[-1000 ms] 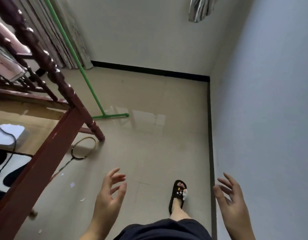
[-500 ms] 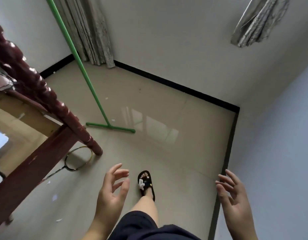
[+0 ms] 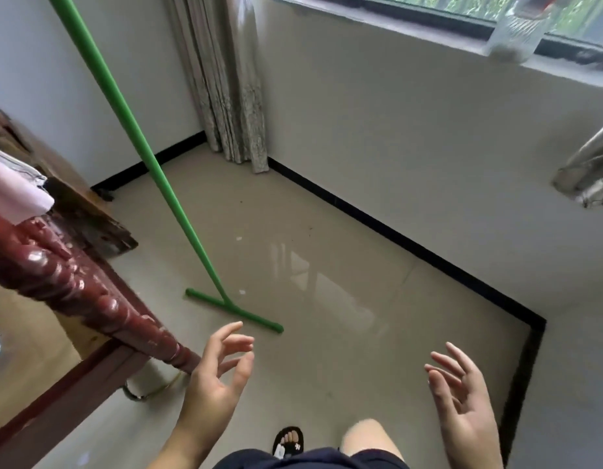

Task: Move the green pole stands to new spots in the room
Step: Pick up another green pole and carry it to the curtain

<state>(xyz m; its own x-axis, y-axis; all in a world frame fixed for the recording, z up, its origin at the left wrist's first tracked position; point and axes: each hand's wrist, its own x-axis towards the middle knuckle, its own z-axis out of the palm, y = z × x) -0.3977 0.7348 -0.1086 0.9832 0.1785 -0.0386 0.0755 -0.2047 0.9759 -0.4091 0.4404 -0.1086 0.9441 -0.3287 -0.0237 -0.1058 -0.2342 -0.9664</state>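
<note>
Hands, left hand (image 3: 213,384) and right hand (image 3: 462,397), hang spread and empty near the green pole stand (image 3: 178,211), beside a carved bedpost (image 3: 90,299).

The view tilts upward, so a window (image 3: 496,15) now shows above the wall. The green pole stand (image 3: 178,211) sits nearer, its base close ahead of the empty left hand (image 3: 215,380). The sandalled foot (image 3: 288,441) drops back to the bottom edge.

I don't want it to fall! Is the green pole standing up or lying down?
Standing: the green pole stand rises from its crossbar foot, which lies flat on the floor. Neither hand touches it.
</note>
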